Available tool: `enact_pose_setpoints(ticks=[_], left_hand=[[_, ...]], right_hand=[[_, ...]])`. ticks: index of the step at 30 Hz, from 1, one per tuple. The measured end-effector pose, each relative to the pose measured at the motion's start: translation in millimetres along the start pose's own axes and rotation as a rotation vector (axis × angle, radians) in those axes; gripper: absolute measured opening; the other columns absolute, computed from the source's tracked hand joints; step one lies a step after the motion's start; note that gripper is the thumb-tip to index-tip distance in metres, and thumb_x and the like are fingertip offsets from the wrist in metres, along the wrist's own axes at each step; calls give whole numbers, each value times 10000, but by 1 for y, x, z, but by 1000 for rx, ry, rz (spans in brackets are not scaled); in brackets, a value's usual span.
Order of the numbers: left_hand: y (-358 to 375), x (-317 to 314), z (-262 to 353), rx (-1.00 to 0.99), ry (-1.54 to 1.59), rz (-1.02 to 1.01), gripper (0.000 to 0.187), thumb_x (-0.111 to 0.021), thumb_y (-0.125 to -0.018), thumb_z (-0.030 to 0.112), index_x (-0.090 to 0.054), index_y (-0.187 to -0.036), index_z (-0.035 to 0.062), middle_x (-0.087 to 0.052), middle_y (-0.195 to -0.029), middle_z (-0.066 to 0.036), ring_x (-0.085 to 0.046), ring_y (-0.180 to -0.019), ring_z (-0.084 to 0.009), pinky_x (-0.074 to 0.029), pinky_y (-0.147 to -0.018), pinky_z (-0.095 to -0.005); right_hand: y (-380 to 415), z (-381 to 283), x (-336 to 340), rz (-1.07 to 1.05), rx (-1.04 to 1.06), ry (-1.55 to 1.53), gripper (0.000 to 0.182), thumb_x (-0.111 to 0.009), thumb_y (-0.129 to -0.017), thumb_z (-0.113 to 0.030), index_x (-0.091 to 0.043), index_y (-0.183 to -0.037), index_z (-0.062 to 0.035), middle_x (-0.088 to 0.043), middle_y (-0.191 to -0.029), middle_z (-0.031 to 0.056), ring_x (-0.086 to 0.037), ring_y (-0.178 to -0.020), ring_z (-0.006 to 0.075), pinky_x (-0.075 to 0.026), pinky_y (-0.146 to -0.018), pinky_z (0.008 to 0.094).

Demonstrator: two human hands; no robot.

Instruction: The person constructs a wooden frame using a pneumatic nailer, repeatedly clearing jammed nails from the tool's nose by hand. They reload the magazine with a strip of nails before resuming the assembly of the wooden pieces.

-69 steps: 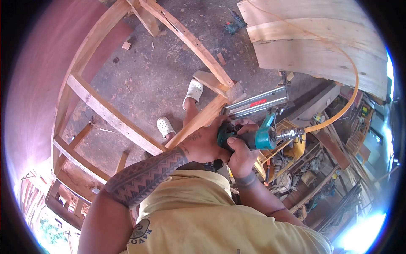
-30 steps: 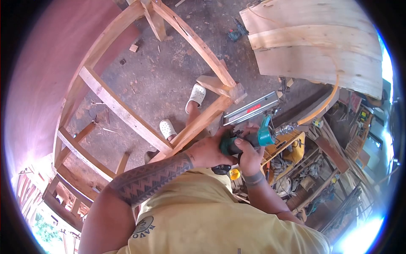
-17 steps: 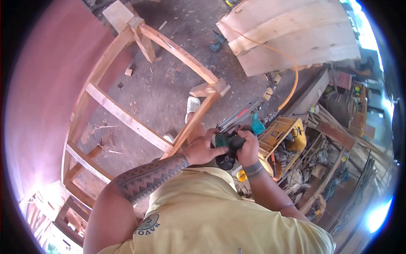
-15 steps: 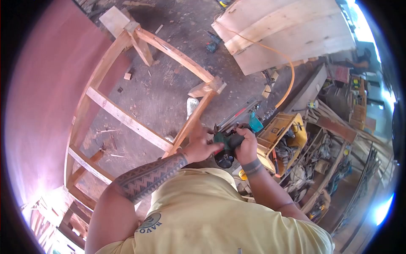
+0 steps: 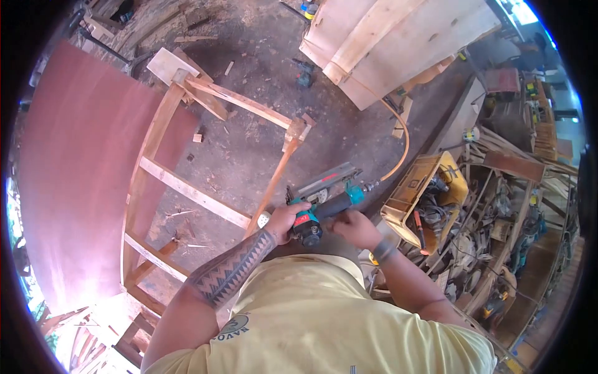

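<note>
A black and teal nail gun (image 5: 306, 232) is held in front of my body, its long magazine (image 5: 327, 179) pointing away toward the upper right. My left hand (image 5: 288, 221) is closed around the left side of its head, with the thumb lying over the top. Just below the black handle is my right hand (image 5: 358, 229), its fingers curled in near the tool's head. Whatever those fingers may hold is hidden. An orange air hose (image 5: 406, 140) runs from the metal fitting (image 5: 372, 185) at the handle's end.
To the left stands a curved wooden frame (image 5: 193, 191) with crossbars, near a large reddish panel (image 5: 81, 168). A yellow crate (image 5: 405, 193) of tools sits to my right, beside cluttered shelves. A pale wooden panel (image 5: 405, 43) and a drill (image 5: 304, 73) are farther off.
My right hand has come off the handle and dropped below it. The nail gun has turned, showing its magazine more fully. My left hand now grips its head, and the view has shifted.
</note>
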State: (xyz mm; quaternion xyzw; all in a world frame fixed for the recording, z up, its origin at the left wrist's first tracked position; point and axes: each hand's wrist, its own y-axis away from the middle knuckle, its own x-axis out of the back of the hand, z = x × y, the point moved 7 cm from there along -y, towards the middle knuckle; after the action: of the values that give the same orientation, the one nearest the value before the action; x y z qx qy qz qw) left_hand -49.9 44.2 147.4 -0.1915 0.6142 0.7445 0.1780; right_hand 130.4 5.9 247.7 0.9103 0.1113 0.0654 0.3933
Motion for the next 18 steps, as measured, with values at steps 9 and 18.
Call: enact_pose_setpoints(ticks=[9, 18], left_hand=[[-63, -47, 10, -164, -308, 235, 576, -838, -921, 258, -516, -1314, -14, -714, -1134, -136, -759, -933, -222, -661, -747, -414], [-68, -110, 36, -150, -302, 274, 431, -714, -1022, 343, -502, -1282, 71, -678, -1061, -99, -738, -876, -216, -643, -716, -404]], right_hand=[[-38, 18, 68, 317, 596, 1042, 752, -763, -822, -323, -538, -1509, -118, -702, -1197, 198, -655, -1181, 375, -471, -1058, 511], [-60, 61, 126, 375, 673, 172, 514, -847, -833, -270, -691, -1268, -45, -776, -1082, 155, -759, -960, 345, -589, -860, 463]])
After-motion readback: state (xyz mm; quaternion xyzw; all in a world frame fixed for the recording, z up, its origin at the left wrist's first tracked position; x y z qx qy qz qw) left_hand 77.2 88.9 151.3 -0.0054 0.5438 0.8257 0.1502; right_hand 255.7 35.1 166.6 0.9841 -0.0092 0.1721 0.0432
